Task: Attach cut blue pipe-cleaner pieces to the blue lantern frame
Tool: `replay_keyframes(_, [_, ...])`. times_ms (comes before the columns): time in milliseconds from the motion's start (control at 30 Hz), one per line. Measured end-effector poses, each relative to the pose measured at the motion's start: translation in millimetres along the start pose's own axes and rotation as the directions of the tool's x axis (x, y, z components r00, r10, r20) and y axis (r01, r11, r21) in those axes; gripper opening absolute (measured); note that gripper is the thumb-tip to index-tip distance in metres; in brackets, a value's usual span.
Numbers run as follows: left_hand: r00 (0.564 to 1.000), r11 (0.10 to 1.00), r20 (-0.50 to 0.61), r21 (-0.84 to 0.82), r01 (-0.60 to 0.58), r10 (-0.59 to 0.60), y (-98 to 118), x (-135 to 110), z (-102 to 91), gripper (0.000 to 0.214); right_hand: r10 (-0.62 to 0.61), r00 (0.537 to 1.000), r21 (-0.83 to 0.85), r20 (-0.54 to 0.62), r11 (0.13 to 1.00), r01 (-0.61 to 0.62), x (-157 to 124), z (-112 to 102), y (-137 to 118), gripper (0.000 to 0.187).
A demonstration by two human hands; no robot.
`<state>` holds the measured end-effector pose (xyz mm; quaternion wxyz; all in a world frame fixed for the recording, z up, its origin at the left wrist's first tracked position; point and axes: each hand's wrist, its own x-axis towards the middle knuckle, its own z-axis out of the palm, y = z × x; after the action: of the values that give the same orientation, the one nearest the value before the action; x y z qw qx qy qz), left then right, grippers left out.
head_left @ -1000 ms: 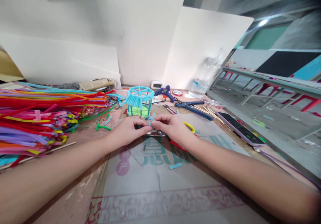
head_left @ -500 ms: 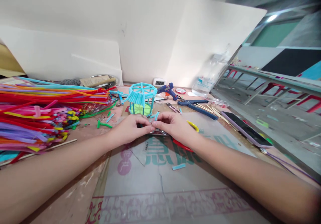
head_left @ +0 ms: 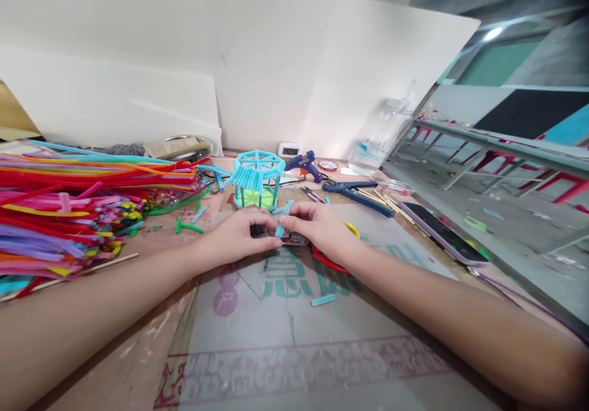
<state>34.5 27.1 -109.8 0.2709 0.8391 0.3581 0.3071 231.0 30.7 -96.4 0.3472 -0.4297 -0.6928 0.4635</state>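
My left hand point(head_left: 239, 236) and my right hand point(head_left: 317, 227) meet at the middle of the table, fingertips pinched together on a short light-blue pipe-cleaner piece point(head_left: 281, 224). Just behind them stands a small light-blue pipe-cleaner pavilion point(head_left: 256, 179) with a green floor. A dark metal object lies under my fingers, mostly hidden. Another short blue piece point(head_left: 322, 300) lies on the printed sheet point(head_left: 294, 337) nearer to me.
A big pile of coloured pipe cleaners point(head_left: 69, 205) fills the left. A blue glue gun point(head_left: 306, 165), blue pliers point(head_left: 354, 193), wooden sticks, a phone point(head_left: 437, 232), a small clock point(head_left: 289, 150) and a plastic bottle point(head_left: 377, 144) lie at the back right. White boards stand behind.
The blue piece between my fingertips has tilted and now stands more upright. My hands stay in the same spot; the camera shifted slightly.
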Motion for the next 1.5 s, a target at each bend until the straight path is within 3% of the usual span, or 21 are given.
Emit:
replay_keyframes(367, [0.995,0.994,-0.037,0.055,-0.092,0.094,-2,0,2.1,0.016,-0.006,0.999,-0.037,0.031,0.999,0.007,0,1,1,0.029])
replay_keyframes(667, [0.996,0.995,-0.011,0.042,-0.089,0.09,-2,-1,1.2,0.019,-0.077,0.996,-0.04,-0.048,0.996,0.075,-1,3,1,0.025])
replay_keyframes(867, [0.997,0.998,-0.055,0.032,-0.054,0.056,-3,-1,2.2,0.022,-0.097,0.993,-0.068,-0.062,0.993,0.092,-2,5,-3,0.026])
replay_keyframes(1200, [0.997,0.999,-0.077,0.046,-0.005,0.008,-1,-2,3.0,0.026,-0.175,0.984,-0.256,-0.023,0.953,0.163,-4,7,-6,0.019])
replay_keyframes(1300, [0.996,0.998,-0.075,0.019,0.054,-0.053,2,-3,1.2,0.032,-0.232,0.972,-0.371,0.045,0.899,0.232,-7,-5,-18,0.013])
replay_keyframes(1367, [0.99,0.992,-0.06,-0.029,0.126,-0.127,6,-3,0.0,0.033,-0.223,0.963,-0.51,0.151,0.817,0.269,-11,-21,-31,0.02])
replay_keyframes(1500, [0.979,0.98,-0.081,-0.084,0.183,-0.19,9,-3,-0.8,0.032,-0.05,0.938,-0.756,0.343,0.578,0.307,-23,-50,-53,0.017])
